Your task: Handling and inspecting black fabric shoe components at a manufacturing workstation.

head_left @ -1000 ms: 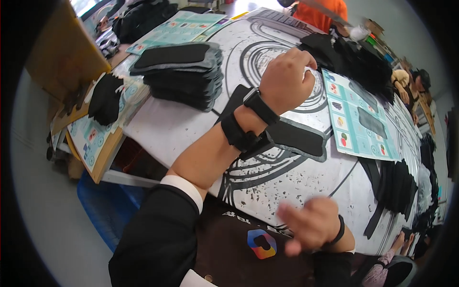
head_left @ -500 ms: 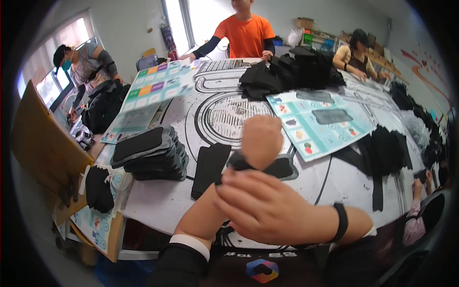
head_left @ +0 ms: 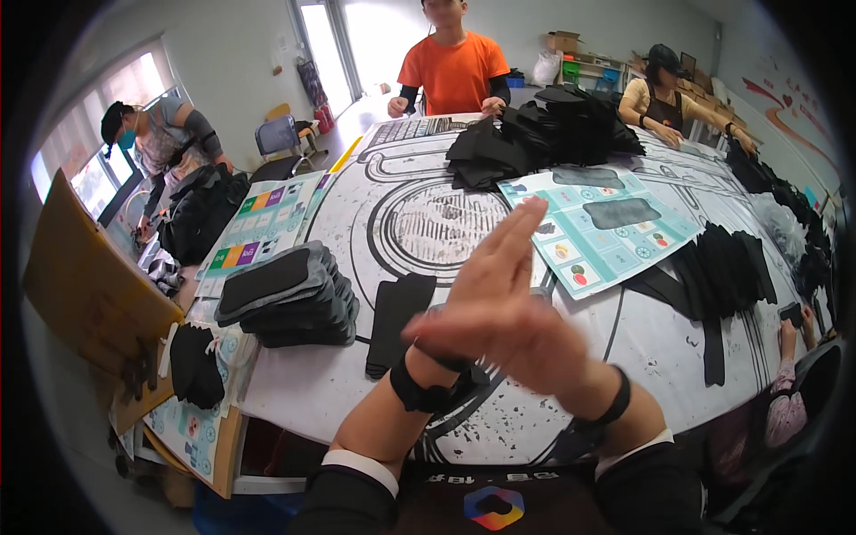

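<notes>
My left hand (head_left: 497, 263) is raised over the middle of the table, fingers stretched out and nothing in them. A black wristband (head_left: 419, 383) circles my left wrist. My right hand (head_left: 522, 346) crosses in front of the left wrist, blurred by motion; its fingers are smeared. Another black wristband (head_left: 613, 397) is on the right wrist. Just left of my hands lies a folded black fabric piece (head_left: 398, 323). Beyond it stands a stack of black and grey fabric pads (head_left: 290, 290). The grey pad under my hands is mostly hidden.
Printed sheets (head_left: 259, 223) lie at the left edge; another sheet (head_left: 615, 254) with grey pads lies to the right. Black fabric heaps (head_left: 553, 129) fill the far side, with black strips (head_left: 713, 272) at right. A person in orange (head_left: 453, 71) stands opposite; others work at the sides.
My left hand has gone from closed to stretched fingers, and my right hand has shifted across its wrist. The person in orange has let go of a sheet, now lying at left.
</notes>
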A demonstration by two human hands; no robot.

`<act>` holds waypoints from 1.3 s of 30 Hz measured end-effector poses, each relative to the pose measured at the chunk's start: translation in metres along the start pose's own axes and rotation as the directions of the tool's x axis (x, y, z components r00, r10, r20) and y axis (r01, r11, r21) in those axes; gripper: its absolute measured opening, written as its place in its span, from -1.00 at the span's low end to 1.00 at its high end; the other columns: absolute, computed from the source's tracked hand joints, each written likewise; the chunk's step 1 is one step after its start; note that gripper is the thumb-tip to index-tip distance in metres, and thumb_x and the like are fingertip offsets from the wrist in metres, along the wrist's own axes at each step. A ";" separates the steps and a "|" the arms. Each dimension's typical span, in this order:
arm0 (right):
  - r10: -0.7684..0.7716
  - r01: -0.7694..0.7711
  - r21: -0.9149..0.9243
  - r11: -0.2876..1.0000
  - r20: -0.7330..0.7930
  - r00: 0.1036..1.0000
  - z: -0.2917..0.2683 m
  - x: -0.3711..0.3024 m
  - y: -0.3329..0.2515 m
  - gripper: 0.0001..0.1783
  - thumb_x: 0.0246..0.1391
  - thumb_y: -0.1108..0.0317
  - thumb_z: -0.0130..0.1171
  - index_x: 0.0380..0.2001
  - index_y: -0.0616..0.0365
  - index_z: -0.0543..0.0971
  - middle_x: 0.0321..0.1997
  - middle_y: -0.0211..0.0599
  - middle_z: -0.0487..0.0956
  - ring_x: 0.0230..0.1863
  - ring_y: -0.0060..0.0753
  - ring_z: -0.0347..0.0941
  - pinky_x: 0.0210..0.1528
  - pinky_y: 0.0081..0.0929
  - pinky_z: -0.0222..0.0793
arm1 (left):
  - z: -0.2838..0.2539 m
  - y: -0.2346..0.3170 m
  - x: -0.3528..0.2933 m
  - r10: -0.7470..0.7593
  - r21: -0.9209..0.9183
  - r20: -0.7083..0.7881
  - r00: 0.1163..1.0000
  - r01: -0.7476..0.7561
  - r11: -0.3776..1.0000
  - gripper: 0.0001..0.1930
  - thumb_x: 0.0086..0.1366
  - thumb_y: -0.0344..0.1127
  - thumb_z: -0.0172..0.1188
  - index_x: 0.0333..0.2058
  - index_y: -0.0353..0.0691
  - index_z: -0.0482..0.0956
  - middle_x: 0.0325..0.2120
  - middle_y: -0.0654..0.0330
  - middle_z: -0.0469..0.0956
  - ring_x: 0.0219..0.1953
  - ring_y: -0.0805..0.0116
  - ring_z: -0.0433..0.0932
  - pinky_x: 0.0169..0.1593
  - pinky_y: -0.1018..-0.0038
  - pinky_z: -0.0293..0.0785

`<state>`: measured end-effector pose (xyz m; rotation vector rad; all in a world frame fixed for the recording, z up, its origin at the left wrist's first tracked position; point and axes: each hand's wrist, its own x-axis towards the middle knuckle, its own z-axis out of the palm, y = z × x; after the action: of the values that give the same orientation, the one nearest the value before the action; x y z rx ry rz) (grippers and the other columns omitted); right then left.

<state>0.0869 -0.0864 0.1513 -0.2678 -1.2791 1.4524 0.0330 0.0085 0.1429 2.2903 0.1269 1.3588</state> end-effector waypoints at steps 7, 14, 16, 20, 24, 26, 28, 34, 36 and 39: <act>-0.084 0.114 -0.972 -0.205 0.134 0.987 0.030 -0.014 0.026 -0.52 -0.22 0.38 0.15 -0.13 0.32 0.42 -0.17 -0.15 0.41 -0.14 -0.18 0.35 -0.09 -0.34 0.31 | 0.012 -0.074 0.001 -0.496 -0.477 -0.173 0.851 0.368 0.798 -0.58 0.22 -0.40 -0.01 0.05 -0.46 0.26 -0.01 -0.11 0.37 0.07 0.14 0.36 0.14 0.39 0.22; 0.008 0.291 -0.956 -0.035 0.291 0.957 0.039 0.023 0.000 -0.47 -0.33 0.42 0.28 -0.16 0.25 0.42 -0.19 -0.21 0.42 -0.12 -0.15 0.36 -0.08 -0.34 0.29 | 0.040 -0.071 -0.013 -0.269 0.238 0.084 0.960 0.242 0.940 -0.59 0.10 -0.43 -0.02 -0.04 -0.39 0.36 -0.10 -0.10 0.43 -0.01 0.05 0.40 0.07 0.33 0.30; 0.125 0.393 -0.910 0.133 0.409 0.904 0.040 0.046 0.006 -0.48 -0.32 0.41 0.26 -0.15 0.25 0.43 -0.19 -0.21 0.43 -0.11 -0.14 0.36 -0.07 -0.34 0.29 | 0.054 -0.056 -0.023 -0.161 0.421 0.265 0.951 0.035 0.906 -0.56 0.06 -0.44 0.00 -0.02 -0.39 0.36 -0.11 -0.07 0.44 -0.01 0.04 0.40 0.07 0.27 0.29; 0.402 0.319 -0.916 0.244 0.395 0.826 -0.005 0.058 0.016 -0.76 -0.19 0.31 0.18 -0.45 0.25 0.51 -0.36 -0.22 0.50 -0.30 -0.25 0.47 -0.28 -0.36 0.40 | 0.066 -0.034 -0.030 0.003 0.480 0.304 0.953 -0.156 0.863 -0.56 0.04 -0.42 0.06 -0.04 -0.36 0.36 -0.11 -0.02 0.44 0.02 0.07 0.38 0.09 0.26 0.26; 0.491 -0.094 -0.980 0.175 0.004 0.871 -0.069 0.044 -0.071 -0.62 -0.30 0.40 0.21 -0.27 0.21 0.51 -0.22 -0.20 0.52 -0.15 -0.32 0.46 -0.11 -0.41 0.37 | 0.050 -0.044 -0.036 -0.084 0.208 0.251 0.964 0.031 0.978 -0.69 0.16 -0.33 0.02 -0.15 -0.38 0.43 -0.27 -0.03 0.51 -0.24 0.10 0.52 -0.10 0.37 0.39; 0.256 0.067 -0.812 0.579 0.259 0.931 -0.068 0.025 -0.070 -0.47 -0.18 0.28 0.20 -0.11 0.36 0.43 -0.03 -0.03 0.45 0.03 -0.22 0.37 0.10 -0.33 0.24 | 0.022 -0.025 -0.033 -0.416 0.111 0.237 0.878 0.401 0.910 -0.75 0.15 -0.42 0.02 -0.18 -0.36 0.43 -0.21 -0.18 0.44 -0.16 -0.12 0.43 -0.01 0.29 0.35; -0.178 0.246 -0.209 0.947 0.297 0.938 -0.078 0.008 -0.052 -0.16 0.10 -0.14 -0.09 0.15 0.46 0.17 0.20 0.14 0.24 0.25 -0.01 0.16 0.28 -0.21 0.02 | 0.006 -0.042 -0.037 -0.360 -0.392 0.101 0.928 0.369 0.843 -0.48 0.34 -0.17 -0.14 0.18 -0.34 0.10 0.08 -0.17 0.27 0.13 0.04 0.30 0.18 0.39 0.18; 0.149 -0.249 0.447 0.859 0.248 0.957 -0.050 -0.031 0.035 -0.24 0.24 -0.14 -0.53 0.20 0.32 0.16 0.27 -0.07 0.19 0.27 -0.22 0.14 0.32 -0.29 -0.06 | -0.002 0.018 -0.018 -0.284 -0.816 0.532 0.798 0.392 -0.426 -0.07 0.16 0.47 -0.57 0.30 -0.14 -0.20 0.28 -0.01 -0.06 0.31 0.18 -0.06 0.33 0.33 -0.21; 0.326 -0.532 0.278 0.800 0.544 0.773 0.000 -0.027 0.058 -0.33 0.31 -0.01 -0.55 0.20 0.36 0.16 0.30 -0.07 0.14 0.31 -0.24 0.07 0.33 -0.38 -0.11 | 0.029 0.009 -0.028 -0.072 -0.764 0.599 0.797 0.543 -0.348 -0.07 0.11 0.51 -0.63 0.31 -0.02 -0.25 0.28 -0.03 -0.08 0.31 0.12 -0.06 0.33 0.28 -0.32; 0.245 -0.409 0.029 0.912 0.760 0.602 0.018 -0.030 0.052 -0.27 0.29 -0.03 -0.63 0.19 0.40 0.14 0.31 -0.03 0.12 0.34 -0.16 0.01 0.33 -0.36 -0.13 | 0.030 -0.005 -0.041 -0.245 -0.770 0.637 0.731 0.595 -0.228 -0.13 0.17 0.45 -0.64 0.30 -0.04 -0.16 0.19 -0.14 0.12 0.24 0.01 0.13 0.30 0.25 -0.11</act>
<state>0.0541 -0.1096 0.1026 0.2996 -1.7772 2.1287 0.0386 -0.0099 0.0956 0.8015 -0.1266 0.3072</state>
